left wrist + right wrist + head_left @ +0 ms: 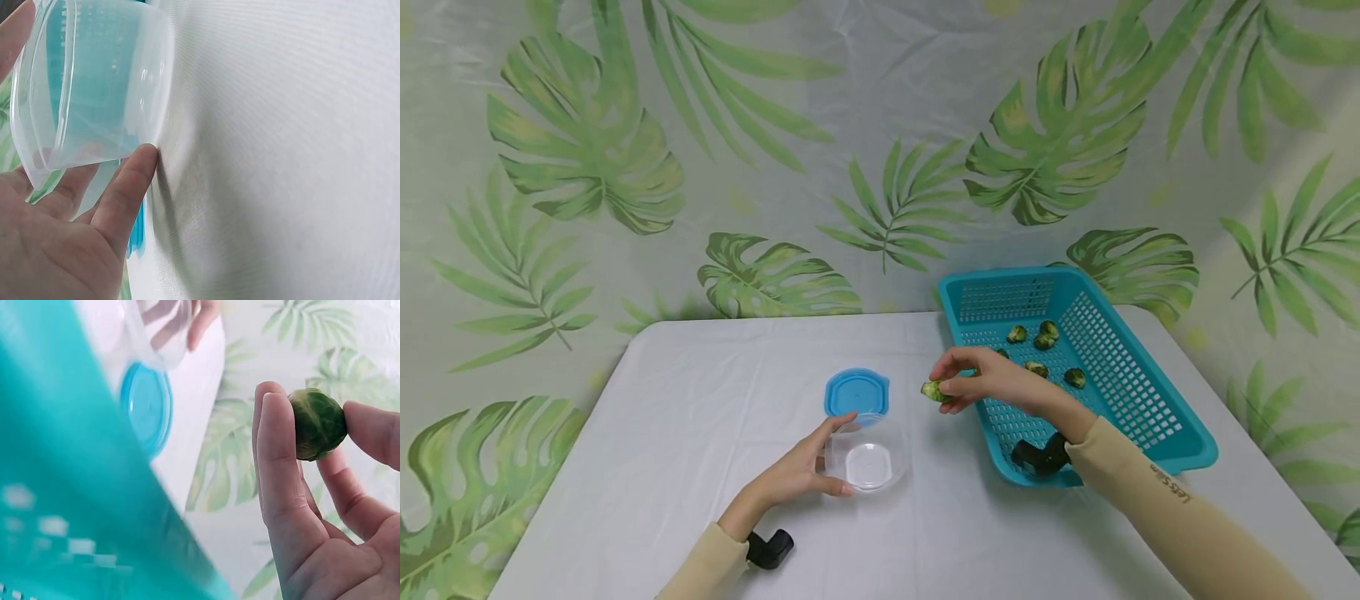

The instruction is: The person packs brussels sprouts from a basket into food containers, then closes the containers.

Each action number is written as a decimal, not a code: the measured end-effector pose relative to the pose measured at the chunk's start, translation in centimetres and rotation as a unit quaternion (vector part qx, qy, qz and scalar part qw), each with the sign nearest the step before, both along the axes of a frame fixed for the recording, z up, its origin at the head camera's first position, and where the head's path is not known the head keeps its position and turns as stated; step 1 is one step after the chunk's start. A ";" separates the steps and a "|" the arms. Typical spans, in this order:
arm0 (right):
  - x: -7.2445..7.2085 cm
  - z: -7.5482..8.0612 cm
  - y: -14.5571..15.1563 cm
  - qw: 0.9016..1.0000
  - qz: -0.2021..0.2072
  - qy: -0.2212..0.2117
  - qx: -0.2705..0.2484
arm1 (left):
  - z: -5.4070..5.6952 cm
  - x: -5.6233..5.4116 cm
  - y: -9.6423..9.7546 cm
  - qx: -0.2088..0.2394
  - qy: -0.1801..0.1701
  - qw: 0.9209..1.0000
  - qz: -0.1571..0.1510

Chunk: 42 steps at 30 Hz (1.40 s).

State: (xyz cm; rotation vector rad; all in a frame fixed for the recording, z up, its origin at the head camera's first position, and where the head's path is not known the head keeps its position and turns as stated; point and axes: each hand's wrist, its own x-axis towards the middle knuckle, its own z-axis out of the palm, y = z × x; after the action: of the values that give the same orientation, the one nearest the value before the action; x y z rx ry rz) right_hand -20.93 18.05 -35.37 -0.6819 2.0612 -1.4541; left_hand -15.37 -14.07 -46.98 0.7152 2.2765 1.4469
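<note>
Table (647, 450), head view: covered in white cloth, with a leaf-print backdrop (895, 217) behind.
Left hand (792, 473), head view: grips the side of a clear plastic tub (871, 462), thumb on the near side and fingers on the far side, apparently to steady it. The tub sits mouth up, and nothing shows inside.
Blue lid (857, 392), head view: lies just beyond the tub, off it, which leaves the mouth uncovered.
Right hand (976, 375), head view: pinches one Brussels sprout (933, 391) in the air, between the tub and a teal basket (1123, 362).
Basket, head view: more sprouts (1047, 335) lie scattered on its floor; the raised walls probably keep them from straying (round things roll easily).
Tub, left wrist view: fingers reach along its wall, one fingertip down by the base at the cloth; the thumb is mostly cut off. The hold looks light, perhaps because thin plastic would give.
Sprout, right wrist view: caught between thumb and fingertips, clear of the palm and apart from the basket wall, a grasp that likely suits something so small and round. The lid and tub show beyond, partly blurred.
</note>
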 end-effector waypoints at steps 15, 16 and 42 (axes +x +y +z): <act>0.8 -1.2 -3.9 0.999 0.014 0.019 0.046 | 0.0 -0.2 -0.2 0.008 -0.009 1.000 -0.008; 0.8 -1.3 -4.2 0.999 0.015 0.016 0.048 | -0.1 -0.2 -0.2 0.009 -0.009 1.000 -0.008; 2.3 -4.0 -7.9 0.996 0.051 0.006 0.073 | -0.2 -0.3 -0.4 0.020 -0.011 1.000 -0.020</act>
State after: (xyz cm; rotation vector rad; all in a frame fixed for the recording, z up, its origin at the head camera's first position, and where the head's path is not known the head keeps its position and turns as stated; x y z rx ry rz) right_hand -18.62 10.19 -39.33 -0.7268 2.0858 -1.2321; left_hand -15.69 -14.46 -47.13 0.7501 2.2098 1.4780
